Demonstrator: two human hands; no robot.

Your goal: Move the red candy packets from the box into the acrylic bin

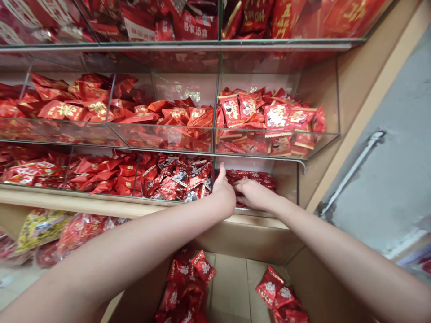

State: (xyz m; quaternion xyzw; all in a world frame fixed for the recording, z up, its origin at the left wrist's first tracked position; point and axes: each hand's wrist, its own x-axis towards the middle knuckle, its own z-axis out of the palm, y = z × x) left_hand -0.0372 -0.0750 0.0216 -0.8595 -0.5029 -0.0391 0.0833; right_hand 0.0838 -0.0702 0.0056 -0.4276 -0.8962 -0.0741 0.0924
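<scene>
My left hand (223, 192) reaches into the lower right compartment (286, 179), its thumb stretched upward; its other fingers are mostly hidden behind the hand. My right hand (253, 194) is in the same compartment, its slightly bent fingers spread and pointing left toward the left hand. Both touch or hover over a low layer of small red wrapped packets (251, 176); contact is partly hidden. Neither hand visibly holds a packet. Below my arms, an open cardboard box (232, 287) contains red packets with gold and silver print, in a left pile (185, 287) and a right pile (281, 294).
Clear-fronted compartments full of red packets (178, 177) line the shelves to the left and above. A clear shelf edge (262, 154) overhangs my hands. A wooden side panel (357, 103) and grey wall (387, 179) stand right. Bagged goods (43, 226) lie under the shelf's left.
</scene>
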